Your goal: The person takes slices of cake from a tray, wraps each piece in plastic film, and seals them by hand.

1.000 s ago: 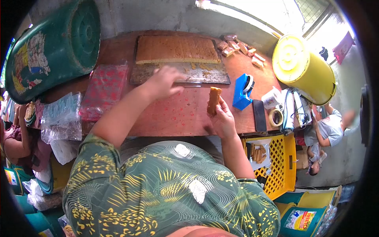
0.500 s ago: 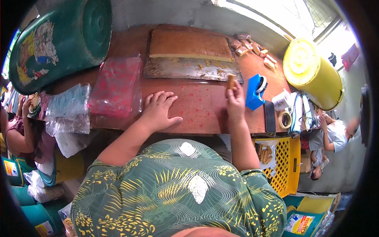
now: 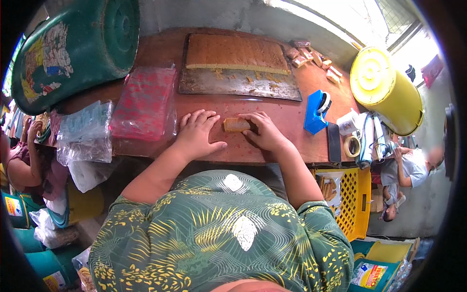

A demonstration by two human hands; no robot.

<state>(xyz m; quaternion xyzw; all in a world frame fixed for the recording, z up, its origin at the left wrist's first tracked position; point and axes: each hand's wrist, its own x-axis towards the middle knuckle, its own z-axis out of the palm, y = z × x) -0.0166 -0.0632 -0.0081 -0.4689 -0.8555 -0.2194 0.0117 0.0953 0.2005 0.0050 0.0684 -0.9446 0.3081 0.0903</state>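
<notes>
A small slice of cake [image 3: 235, 125] lies at table level in front of me, its pale cut side facing up. My right hand [image 3: 266, 132] grips its right end between thumb and fingers. Just left of the slice, my left hand [image 3: 195, 135] rests palm down, fingers spread, holding nothing. Beyond both hands is a large brown sheet cake [image 3: 236, 52] on a dark metal tray [image 3: 233, 86], with crumbs along the tray's bare front strip.
Red-patterned plastic bags [image 3: 144, 104] and clear bags [image 3: 85, 134] lie left. A blue tape dispenser [image 3: 315, 114], a tape roll [image 3: 351, 146] and wrapped cake pieces [image 3: 300, 59] are right. A green drum [image 3: 78, 58] and yellow bucket [image 3: 384, 82] flank the table. Other people sit at both sides.
My right hand has come down and left with the cake slice, which was upright near the tray's front edge and now lies flat beside my left hand. The left hand stays in place.
</notes>
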